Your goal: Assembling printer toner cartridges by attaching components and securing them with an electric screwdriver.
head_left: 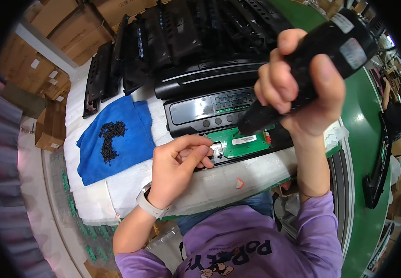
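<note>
My right hand (314,99) is wrapped round a black electric screwdriver (332,44). Its tapered nose points down and left, with the bit end over a green circuit board (244,148). That board bears a white label and lies in a long black plastic housing (170,118) with round buttons and a glossy window. At the board's left end is my left hand (175,164), thumb and fingertips pinched together; whatever they hold, if anything, is too small to make out. Small black screws (109,150) lie heaped on a blue cloth (138,118) to the left.
Behind the housing, several black plastic panels (186,37) are stacked across the white-covered table (89,201). Cardboard boxes (77,39) stand at the back left. A green surface (360,125) on the right carries another black panel (374,185). One small red-and-white piece (240,183) lies near the front edge.
</note>
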### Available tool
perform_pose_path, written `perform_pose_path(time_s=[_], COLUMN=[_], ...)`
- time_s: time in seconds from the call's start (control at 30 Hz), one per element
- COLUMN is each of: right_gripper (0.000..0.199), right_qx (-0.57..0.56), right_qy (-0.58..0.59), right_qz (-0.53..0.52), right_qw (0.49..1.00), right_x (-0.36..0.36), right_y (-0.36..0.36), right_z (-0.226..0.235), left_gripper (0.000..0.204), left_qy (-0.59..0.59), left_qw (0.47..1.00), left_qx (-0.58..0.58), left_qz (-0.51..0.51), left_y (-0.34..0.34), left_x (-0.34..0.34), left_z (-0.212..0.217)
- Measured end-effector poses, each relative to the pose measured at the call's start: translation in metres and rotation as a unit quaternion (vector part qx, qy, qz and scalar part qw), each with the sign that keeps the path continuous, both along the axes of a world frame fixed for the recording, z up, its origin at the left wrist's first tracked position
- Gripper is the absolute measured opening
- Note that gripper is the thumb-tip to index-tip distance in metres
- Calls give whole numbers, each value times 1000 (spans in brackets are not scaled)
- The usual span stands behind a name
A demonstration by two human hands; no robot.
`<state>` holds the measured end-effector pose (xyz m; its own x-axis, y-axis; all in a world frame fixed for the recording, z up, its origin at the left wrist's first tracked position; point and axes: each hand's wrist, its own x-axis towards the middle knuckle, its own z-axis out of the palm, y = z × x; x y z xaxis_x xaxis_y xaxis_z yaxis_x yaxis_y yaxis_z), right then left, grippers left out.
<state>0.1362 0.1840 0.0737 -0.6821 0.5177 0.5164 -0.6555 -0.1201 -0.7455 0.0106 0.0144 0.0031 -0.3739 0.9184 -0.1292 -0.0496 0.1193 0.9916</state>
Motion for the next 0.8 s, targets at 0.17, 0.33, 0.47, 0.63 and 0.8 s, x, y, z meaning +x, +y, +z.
perform_pose_path(time_s=[0.17, 0.33, 0.47, 0.63, 0.8], right_gripper=[34, 21, 21, 29, 19], right_qx=[67, 22, 26, 97, 114], right_qy=[-80, -43, -59, -137, -142], right_qz=[-62, -64, -77, -94, -77], right_qw=[993, 997, 995, 981, 980], right_x=[-11, -16, -15, -16, -31], right_y=[-1, -2, -5, -10, -15], right_z=[-8, -10, -7, -7, -5], left_gripper=[14, 11, 11, 13, 15], left_qy=[-22, -23, -43, -40, -36], left_qw=[1000, 1000, 999, 999, 999], left_qx=[16, -5, 1, -5, -8], left_qz=[8, -20, -20, -29, -38], left_y=[0, 1, 1, 3, 4], left_x=[1, 0, -2, -2, -4], left_z=[-1, -2, -5, -5, -7])
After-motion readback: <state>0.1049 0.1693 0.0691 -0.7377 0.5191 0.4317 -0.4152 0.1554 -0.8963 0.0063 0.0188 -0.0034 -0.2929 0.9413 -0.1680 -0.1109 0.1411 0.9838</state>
